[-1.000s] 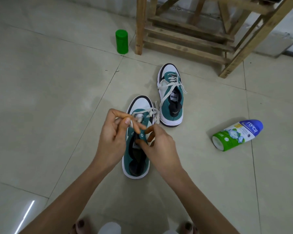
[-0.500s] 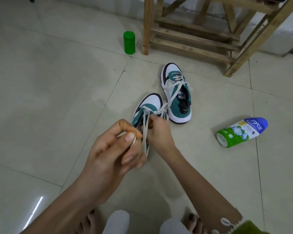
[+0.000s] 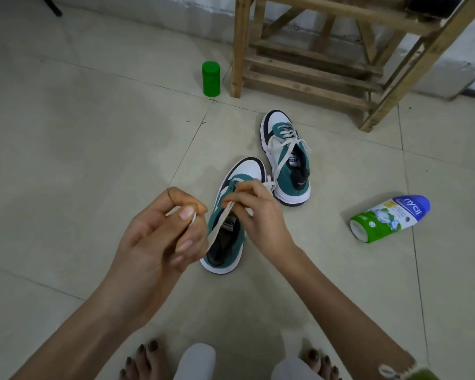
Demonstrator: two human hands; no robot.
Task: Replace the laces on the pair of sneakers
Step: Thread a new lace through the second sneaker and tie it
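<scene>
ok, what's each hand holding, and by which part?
Both hold the lace of the near sneaker: the left hand pinches its free end, the right hand pinches it nearer the sneaker.

The bottle [image 3: 390, 219] read "nycil" on its blue end; tongue labels on the near sneaker [image 3: 247, 168] and far sneaker [image 3: 296, 185] were too small to read.

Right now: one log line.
left hand pinches cream flat lace end | right hand pinches lace above near teal-and-white sneaker | far sneaker loosely laced
</scene>
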